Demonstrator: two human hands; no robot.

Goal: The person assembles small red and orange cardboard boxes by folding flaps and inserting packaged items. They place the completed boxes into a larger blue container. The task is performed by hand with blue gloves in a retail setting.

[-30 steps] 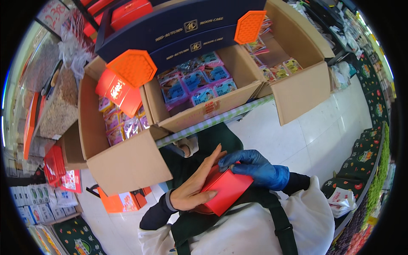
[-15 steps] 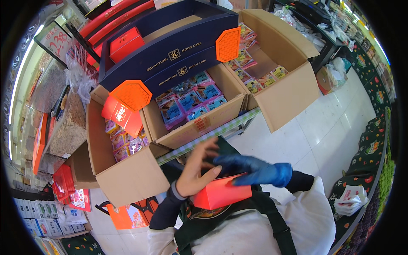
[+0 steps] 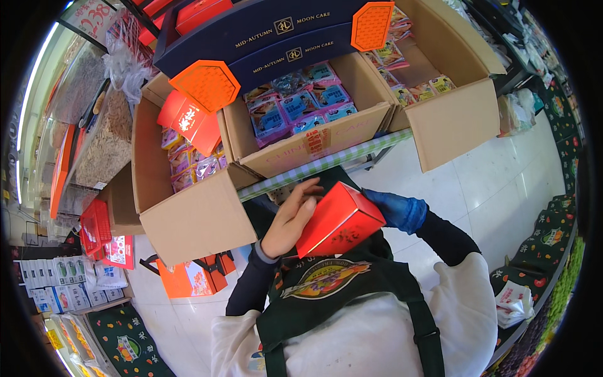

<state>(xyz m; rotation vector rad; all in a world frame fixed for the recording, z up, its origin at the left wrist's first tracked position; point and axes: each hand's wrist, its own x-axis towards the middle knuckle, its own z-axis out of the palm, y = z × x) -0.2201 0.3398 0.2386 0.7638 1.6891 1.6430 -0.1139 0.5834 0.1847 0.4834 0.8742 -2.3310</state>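
Observation:
A red gift box [image 3: 342, 223] is held up in front of my dark green apron, tilted, with gold lettering on one face. My bare left hand [image 3: 290, 221] presses its palm and thumb against the box's left side. On the right side, my right hand [image 3: 397, 211] in a blue glove grips the box; its fingers are partly hidden behind it. Just beyond my hands stands a cardboard carton [image 3: 370, 119] of small blue-and-pink packets [image 3: 300, 108]. The left carton [image 3: 195, 220] has purple packets and a red printed box [image 3: 190, 122] in it.
A dark blue display tray [image 3: 264, 38] stands across the cartons, with orange octagonal cards [image 3: 205, 85] on its corners. Another open carton [image 3: 453, 135] is at the right, with its flap jutting out. An orange carry box [image 3: 188, 278] and a red basket [image 3: 95, 227] lie lower left.
The red box has been lifted from near my chest and turned, showing its printed face. The right glove has moved from its top to its far right side. The view has shifted slightly.

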